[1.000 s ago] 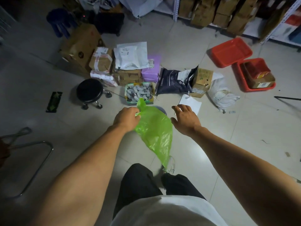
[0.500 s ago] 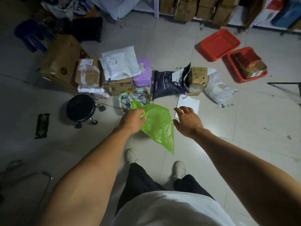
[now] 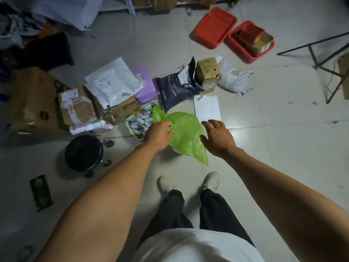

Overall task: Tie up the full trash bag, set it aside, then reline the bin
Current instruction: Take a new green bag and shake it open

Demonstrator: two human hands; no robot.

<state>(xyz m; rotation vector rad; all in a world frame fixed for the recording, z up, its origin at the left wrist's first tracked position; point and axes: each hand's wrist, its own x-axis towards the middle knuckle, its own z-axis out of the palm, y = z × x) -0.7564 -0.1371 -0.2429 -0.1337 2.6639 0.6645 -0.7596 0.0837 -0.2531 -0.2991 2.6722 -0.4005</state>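
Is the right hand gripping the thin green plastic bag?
No: the right hand hovers open beside the thin green plastic bag; only the left hand holds it.

I see a pale tiled floor (image 3: 283, 148) carrying clutter — cardboard boxes (image 3: 75, 108) at ten o'clock, two red trays (image 3: 214, 27) at one, a white sheet (image 3: 207, 108) near centre, a black stool (image 3: 84, 152) at nine.
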